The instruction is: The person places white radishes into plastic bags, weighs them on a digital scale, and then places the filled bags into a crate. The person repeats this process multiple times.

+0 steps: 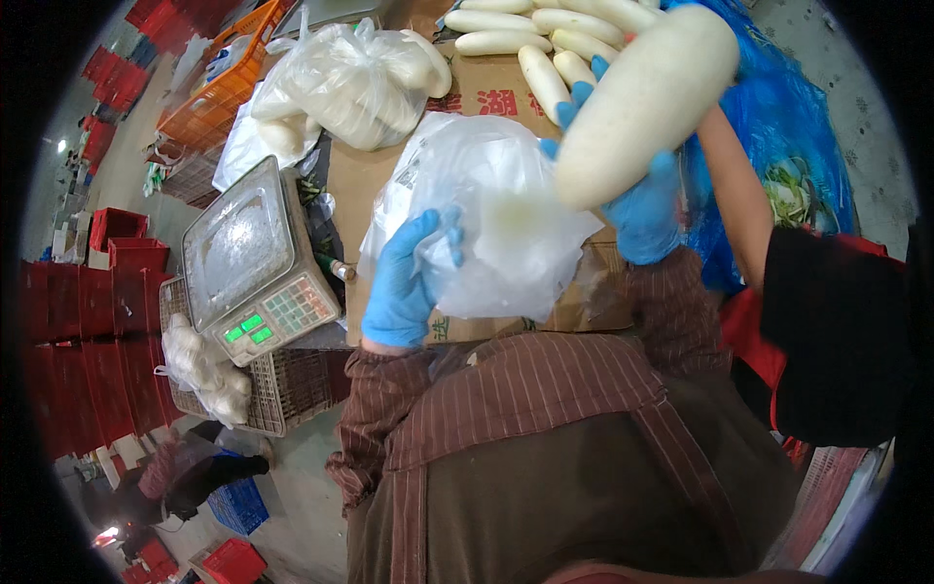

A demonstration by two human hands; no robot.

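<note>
My left hand [408,281], in a blue glove, grips the side of a thin white plastic bag [503,270] above the cardboard. A blurred yellowish patch shows at the bag's middle; I cannot tell what it is. My right hand [646,212], gloved in blue too, holds a large white radish [653,102] raised at a slant beside the bag. The radish hides much of that hand's palm. Beyond it, several more white radishes [503,42] lie in a pile at the far side of the cardboard sheet [602,288].
Tied clear bags of radishes [365,87] sit at the back left. A digital scale [241,248] with lit green displays stands left, above a plastic crate [292,387]. Blue plastic sheeting [781,124] lies right. Another person's bare forearm [737,197] reaches in close beside my right hand.
</note>
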